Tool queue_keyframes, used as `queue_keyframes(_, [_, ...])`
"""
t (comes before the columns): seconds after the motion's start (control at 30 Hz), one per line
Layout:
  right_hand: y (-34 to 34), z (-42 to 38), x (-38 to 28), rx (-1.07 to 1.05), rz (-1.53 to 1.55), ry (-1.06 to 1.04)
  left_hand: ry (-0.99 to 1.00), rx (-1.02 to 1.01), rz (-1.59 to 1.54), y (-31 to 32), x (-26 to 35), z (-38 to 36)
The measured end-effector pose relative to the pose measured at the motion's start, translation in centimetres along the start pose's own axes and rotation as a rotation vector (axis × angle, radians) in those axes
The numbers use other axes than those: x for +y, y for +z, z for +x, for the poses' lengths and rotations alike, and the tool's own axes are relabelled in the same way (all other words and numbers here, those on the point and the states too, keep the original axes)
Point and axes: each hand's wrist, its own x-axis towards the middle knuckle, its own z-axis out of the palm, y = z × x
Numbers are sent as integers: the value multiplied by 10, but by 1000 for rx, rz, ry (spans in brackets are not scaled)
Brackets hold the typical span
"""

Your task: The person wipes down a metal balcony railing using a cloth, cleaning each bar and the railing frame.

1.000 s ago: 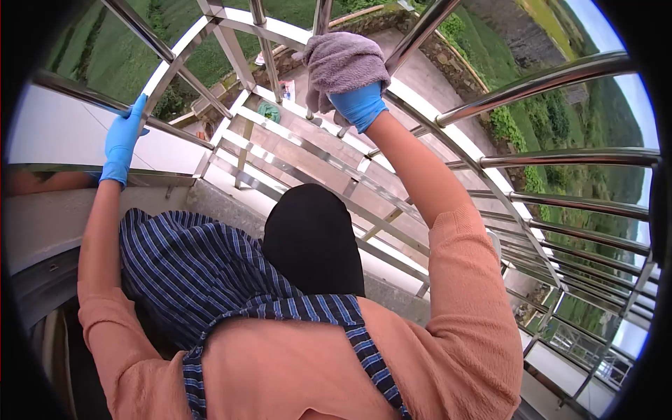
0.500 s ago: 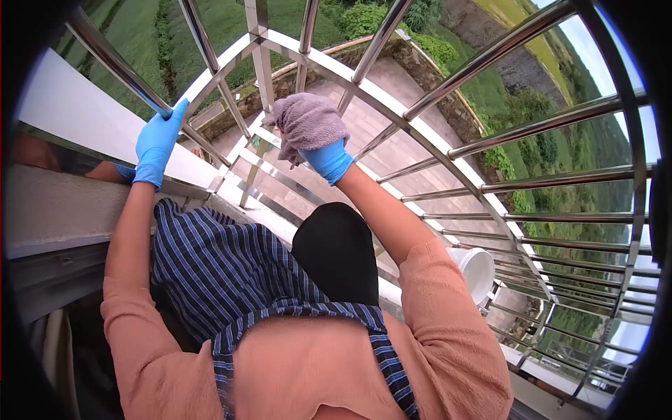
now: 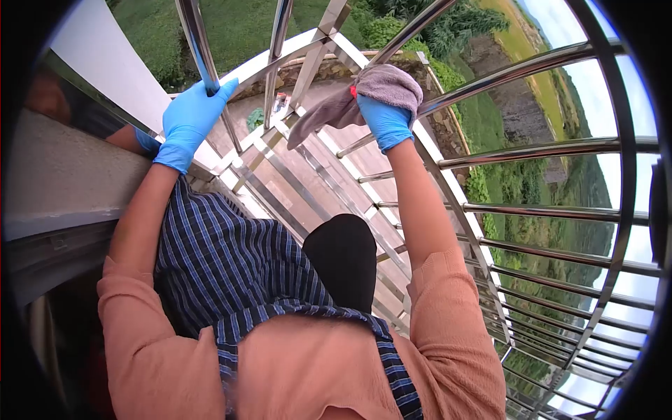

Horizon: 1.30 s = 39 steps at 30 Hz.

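Observation:
My left hand, in a blue glove, is closed around an upright metal bar of the railing, where it meets the flat cross rail. My right hand, gloved in the same blue, grips a greyish-purple cloth. The cloth is bunched over the fingers at the curved rail, close to a slanting round bar. One loose end of it hangs down to the left, and a small red spot shows by the thumb.
Shiny bars curve round in front and to the right. Flat metal slats lie below, above a paved floor far down. At left stand a white panel and a concrete ledge. My knee, in black, rests between my arms.
My right hand has moved right along the railing with the cloth, whose end now trails to the left. My left hand stays on a bar. The view has shifted, and the white bucket is out of sight.

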Motion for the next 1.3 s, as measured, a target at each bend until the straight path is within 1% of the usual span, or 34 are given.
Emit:
queue_keyframes(0.03, [-6,-1,-1,-80,-34,16,16,-13,-4,-1,0,-1])
queue_keyframes(0.13, [-6,-6,-10,19,-301,30,24,-10,-18,-6,4,-2])
queue_keyframes(0.17, [-3,-10,-7,-15,-316,7,17,-9,-26,-4,4,-2])
queue_keyframes(0.2, [20,-24,4,161,-222,-124,14,-11,-29,-4,3,-3])
queue_keyframes(0.27, [21,-29,3,278,81,-182,23,3,-39,-8,6,-8])
queue_keyframes(0.3, [25,-29,4,244,307,-118,26,5,-35,-7,6,-7])
queue_keyframes(0.37, [-6,-9,-23,176,758,18,38,8,-48,-5,5,-6])
queue_keyframes(0.4, [-31,8,-26,204,107,-268,37,-1,-48,-2,1,-2])
queue_keyframes(0.47, [-45,44,-28,-79,-215,-246,64,15,-61,-2,-1,-2])
queue_keyframes(0.5, [-26,48,-22,-138,-471,-357,61,32,-48,-3,0,-4])
queue_keyframes(0.6, [10,75,-6,-237,-155,-136,67,59,-57,0,2,-5])
queue_keyframes(0.63, [52,77,15,-268,-142,-75,69,53,-61,0,2,-6])
queue_keyframes(0.67, [61,86,15,-318,-129,-18,65,56,-70,-2,2,-6])
queue_keyframes(0.77, [55,111,-2,-498,-138,80,73,94,-83,1,1,-8])
queue_keyframes(0.87, [41,124,-3,-652,-120,98,73,97,-69,-2,1,-8])
queue_keyframes(0.97, [31,124,-7,-748,-142,98,56,62,-74,-3,3,-7])
queue_keyframes(1.03, [31,118,-7,-721,-182,7,38,15,-86,-8,5,-10])
queue_keyframes(1.13, [26,97,4,-483,-296,-285,45,39,-77,-6,4,-9])
queue_keyframes(1.17, [27,92,-1,-386,-301,-239,57,67,-56,-4,3,-8])
queue_keyframes(1.23, [24,85,6,-243,-108,-306,57,50,-59,-5,4,-8])
queue_keyframes(1.27, [12,80,6,-172,-9,-338,55,41,-60,-6,4,-8])
queue_keyframes(1.3, [-1,73,7,-85,-207,-644,58,51,-56,-6,4,-9])
